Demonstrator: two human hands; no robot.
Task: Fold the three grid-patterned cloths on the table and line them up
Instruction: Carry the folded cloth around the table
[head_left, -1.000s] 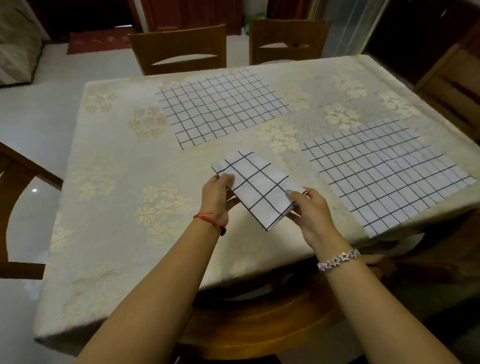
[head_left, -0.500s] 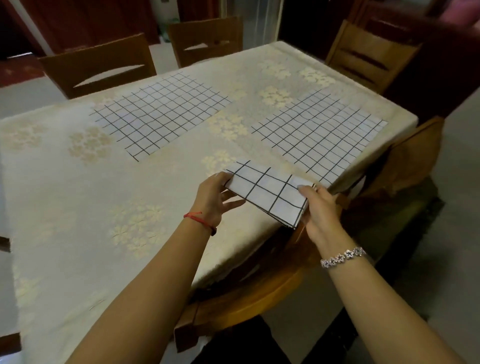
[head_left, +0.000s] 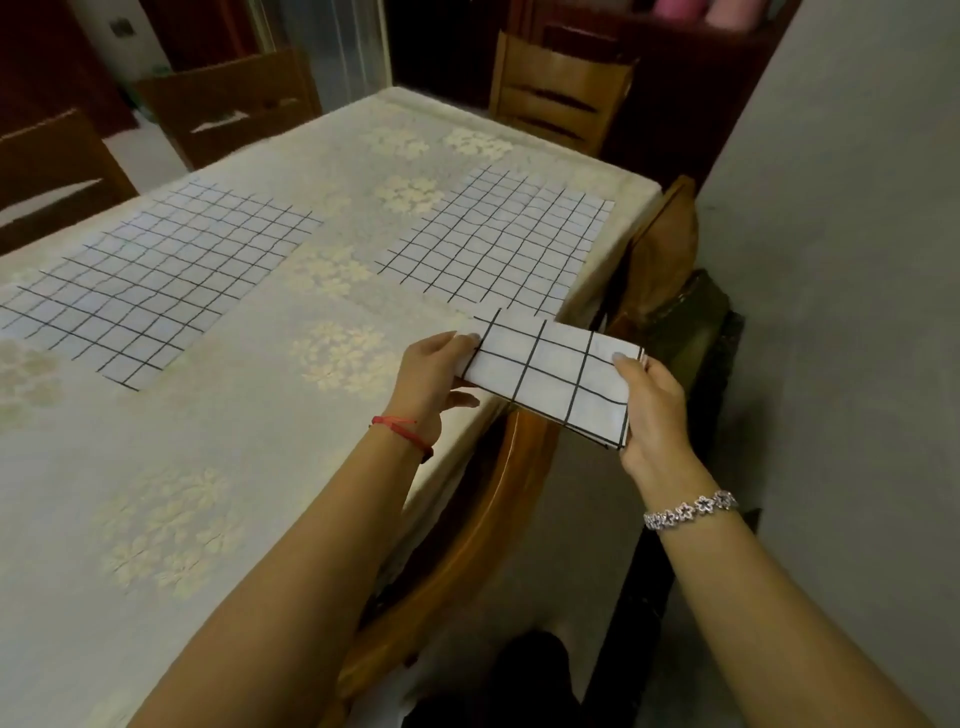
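Your left hand (head_left: 431, 376) and right hand (head_left: 654, 415) pinch a folded white black-gridded cloth (head_left: 550, 376); next, lay it on the cream tabletop (head_left: 249, 426) at ten o'clock.

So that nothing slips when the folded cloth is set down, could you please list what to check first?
1. Grip: the left hand and right hand both hold the folded cloth: ok.
2. Cloth above the tablecloth: not ok, mostly past its edge.
3. Layers aligned: cannot tell.
4. Bare spot beside the left hand: ok.
5. The left flat cloth and right flat cloth folded: not ok.
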